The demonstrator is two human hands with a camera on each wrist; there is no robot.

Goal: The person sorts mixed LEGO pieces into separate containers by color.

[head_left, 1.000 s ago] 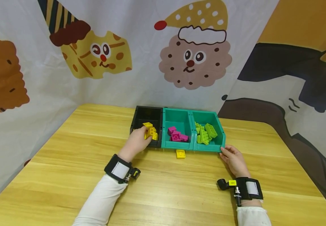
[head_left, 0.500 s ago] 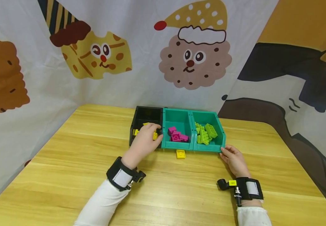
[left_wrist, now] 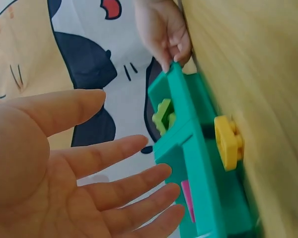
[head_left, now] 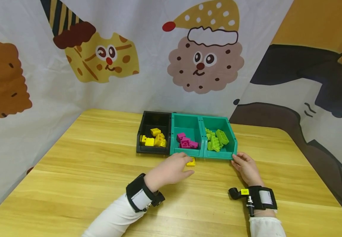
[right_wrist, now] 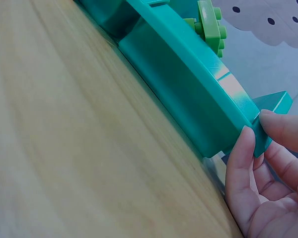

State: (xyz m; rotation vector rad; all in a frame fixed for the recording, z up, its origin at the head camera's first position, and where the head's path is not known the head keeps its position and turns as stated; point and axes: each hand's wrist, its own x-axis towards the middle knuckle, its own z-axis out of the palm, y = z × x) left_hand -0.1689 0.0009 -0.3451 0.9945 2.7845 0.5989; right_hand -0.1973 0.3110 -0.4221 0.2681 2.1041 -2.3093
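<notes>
A: Where do we locate the left hand [head_left: 171, 169]?

B: We see it on the wooden table [head_left: 85, 164], just in front of the middle bin, with its fingertips at the loose yellow brick [head_left: 191, 161]. In the left wrist view the fingers [left_wrist: 114, 193] are spread and nearly straight and the palm is bare. The yellow brick [left_wrist: 228, 141] lies flat on the table, just in front of the bins' front wall. We cannot tell from the head view whether the fingertips touch it.

A: And the right hand [head_left: 246, 167]?

B: We find it at the front right corner of the right teal bin [head_left: 219, 138]. In the right wrist view the thumb and fingers [right_wrist: 248, 163] pinch that corner of the bin [right_wrist: 188, 84], so this hand has a grip on the bin.

A: How do we describe the bins?

B: Three bins stand in one row, touching side by side, toward the far edge of the table. The black bin [head_left: 154, 133] on the left holds yellow bricks [head_left: 154, 138]. The middle teal bin [head_left: 186, 135] holds magenta bricks [head_left: 185, 141]. The right teal bin holds light green bricks [head_left: 216, 139].

A: What surrounds the table?

B: We see a printed cloth backdrop [head_left: 171, 56] with cartoon biscuit faces behind and beside the table. Both wrists carry black straps over white sleeves.
</notes>
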